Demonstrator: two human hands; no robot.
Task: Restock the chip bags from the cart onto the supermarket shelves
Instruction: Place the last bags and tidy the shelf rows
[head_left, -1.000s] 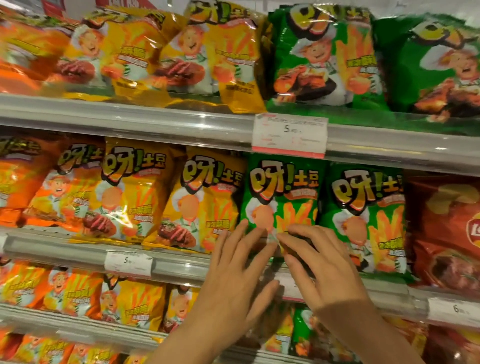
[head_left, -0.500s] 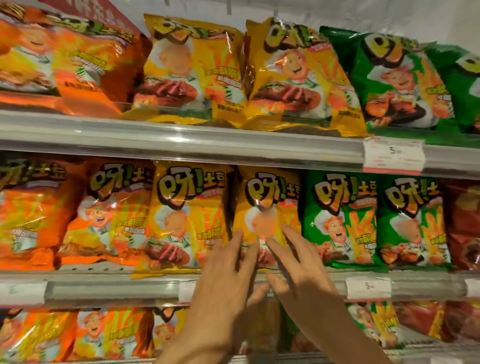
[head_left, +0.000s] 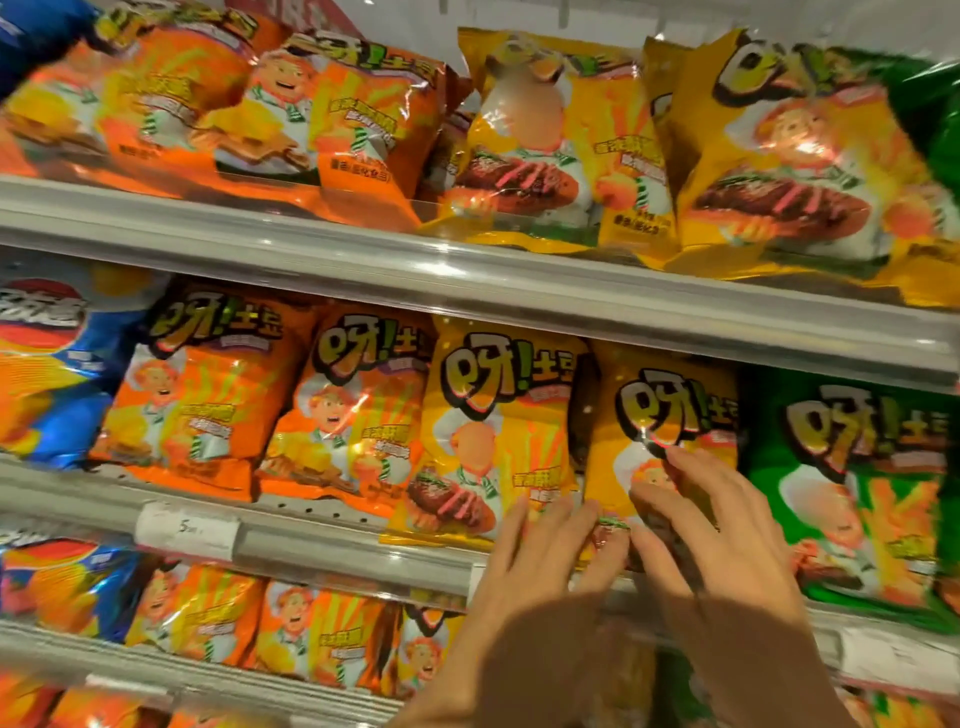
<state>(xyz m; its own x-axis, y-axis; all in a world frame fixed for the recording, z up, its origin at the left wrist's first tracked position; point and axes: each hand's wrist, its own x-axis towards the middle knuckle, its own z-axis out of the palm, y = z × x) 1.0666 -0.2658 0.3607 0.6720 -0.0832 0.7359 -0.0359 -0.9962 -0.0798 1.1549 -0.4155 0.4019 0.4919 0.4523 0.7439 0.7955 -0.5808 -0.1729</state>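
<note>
Left hand (head_left: 540, 566): fingers straight, tips touching the lower edge of the yellow chip bag (head_left: 660, 447).
Right hand (head_left: 727, 545): fingers spread flat, pressing that bag's front.
Yellow chip bag: upright on the middle shelf (head_left: 337, 540), between another yellow bag (head_left: 493, 431) and a green bag (head_left: 852, 488).
Top shelf (head_left: 467, 280): orange and yellow bags.

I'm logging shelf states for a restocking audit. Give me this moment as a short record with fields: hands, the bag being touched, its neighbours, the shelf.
left hand: fingers straight, tips on the yellow bag's lower edge
right hand: fingers spread flat on the same bag
bag touched: yellow chip bag, upright, middle shelf
left neighbour: another yellow bag
right neighbour: green bag
shelf: middle shelf rail with a price tag
cart: not in view
</note>
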